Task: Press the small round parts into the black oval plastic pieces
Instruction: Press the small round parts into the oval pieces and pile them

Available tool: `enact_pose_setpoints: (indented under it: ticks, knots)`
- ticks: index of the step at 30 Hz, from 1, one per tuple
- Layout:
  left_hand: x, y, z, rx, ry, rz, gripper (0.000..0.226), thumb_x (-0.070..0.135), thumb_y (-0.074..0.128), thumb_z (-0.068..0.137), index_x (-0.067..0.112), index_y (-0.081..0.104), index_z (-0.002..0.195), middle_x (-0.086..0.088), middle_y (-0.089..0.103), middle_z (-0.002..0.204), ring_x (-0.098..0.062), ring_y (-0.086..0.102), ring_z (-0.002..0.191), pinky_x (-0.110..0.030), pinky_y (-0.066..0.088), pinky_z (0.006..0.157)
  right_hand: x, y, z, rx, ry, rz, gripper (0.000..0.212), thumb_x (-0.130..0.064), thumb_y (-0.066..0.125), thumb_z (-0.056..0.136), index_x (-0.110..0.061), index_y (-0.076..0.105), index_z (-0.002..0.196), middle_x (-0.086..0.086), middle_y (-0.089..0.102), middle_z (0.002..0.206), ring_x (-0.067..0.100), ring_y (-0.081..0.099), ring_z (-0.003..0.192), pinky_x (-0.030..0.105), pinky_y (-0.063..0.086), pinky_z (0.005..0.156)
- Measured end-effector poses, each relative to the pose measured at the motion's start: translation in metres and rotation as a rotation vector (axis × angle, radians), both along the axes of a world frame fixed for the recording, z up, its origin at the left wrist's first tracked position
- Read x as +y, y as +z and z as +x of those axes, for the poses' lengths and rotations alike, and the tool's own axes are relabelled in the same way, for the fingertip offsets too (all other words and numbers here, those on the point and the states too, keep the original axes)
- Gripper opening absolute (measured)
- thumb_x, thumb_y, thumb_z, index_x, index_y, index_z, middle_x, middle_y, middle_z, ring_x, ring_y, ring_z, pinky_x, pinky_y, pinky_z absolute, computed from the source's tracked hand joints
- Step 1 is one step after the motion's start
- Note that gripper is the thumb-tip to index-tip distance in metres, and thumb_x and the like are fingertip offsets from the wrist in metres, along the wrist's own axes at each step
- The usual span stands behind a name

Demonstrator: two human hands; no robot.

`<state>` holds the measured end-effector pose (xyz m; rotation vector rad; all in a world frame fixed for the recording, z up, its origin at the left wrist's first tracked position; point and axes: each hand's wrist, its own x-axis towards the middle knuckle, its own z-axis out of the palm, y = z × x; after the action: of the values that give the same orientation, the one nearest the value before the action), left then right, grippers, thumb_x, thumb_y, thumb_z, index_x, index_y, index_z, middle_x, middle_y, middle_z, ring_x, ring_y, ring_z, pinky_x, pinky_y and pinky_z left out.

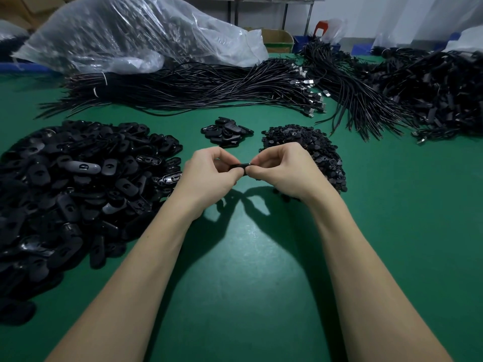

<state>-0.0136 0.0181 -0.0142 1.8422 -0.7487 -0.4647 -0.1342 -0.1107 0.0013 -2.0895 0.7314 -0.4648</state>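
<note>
My left hand [207, 176] and my right hand [283, 169] meet above the middle of the green table [261, 270]. Both pinch one black oval piece [239, 168] between thumbs and fingertips, each at one end, and it shows edge-on. Whether a small round part sits in it is hidden by my fingers. A big heap of black oval pieces [78, 184] lies to the left. A heap of small round parts [305, 145] lies just behind my right hand. A small pile of oval pieces [226, 131] sits beyond my hands.
Bundles of black cables [209, 87] stretch across the far half of the table, with more cables [431, 95] heaped at the right. A large clear plastic bag [125, 35] lies at the back left. A cardboard box [277, 40] stands behind the table.
</note>
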Motion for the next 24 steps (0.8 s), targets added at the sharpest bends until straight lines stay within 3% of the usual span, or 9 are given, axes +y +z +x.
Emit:
enact_pose_setpoints:
  ticks: [6,9,13,24]
  knots:
    - [0.002,-0.002,0.002,0.041,-0.007,-0.005,0.008,0.018,0.078,0.088,0.019,0.071,0.092,-0.001,0.076,0.079,-0.016,0.071,0.073,-0.032,0.057,0.069,0.0,-0.004,0.002,-0.007,0.008,-0.02,0.012,-0.031,0.084,0.084,-0.027,0.075,0.076,-0.015,0.068,0.06,-0.009,0.054,0.046,0.006,0.034,0.043]
    - [0.006,0.0,0.004,0.097,-0.061,-0.026,0.009,0.016,0.078,0.089,0.014,0.072,0.096,0.0,0.077,0.075,-0.009,0.071,0.064,-0.021,0.057,0.064,-0.001,-0.004,0.001,-0.015,0.011,-0.009,0.011,-0.031,0.085,0.083,-0.027,0.076,0.078,-0.015,0.07,0.061,-0.009,0.055,0.047,0.006,0.035,0.044]
    - [0.009,0.002,0.007,0.121,-0.082,-0.061,0.01,0.015,0.078,0.089,0.012,0.072,0.097,0.0,0.078,0.077,-0.011,0.074,0.068,-0.021,0.061,0.069,0.0,-0.005,0.003,-0.03,-0.004,-0.005,0.012,-0.033,0.086,0.082,-0.028,0.076,0.077,-0.014,0.072,0.064,-0.01,0.058,0.052,0.007,0.038,0.046]
    - [0.011,0.0,0.009,0.096,-0.109,-0.045,0.009,0.015,0.078,0.089,0.014,0.072,0.095,0.001,0.077,0.075,-0.008,0.072,0.066,-0.016,0.054,0.063,0.003,-0.007,0.003,-0.035,0.001,0.002,0.013,-0.031,0.085,0.083,-0.026,0.075,0.076,-0.015,0.067,0.059,-0.008,0.054,0.045,0.006,0.035,0.044]
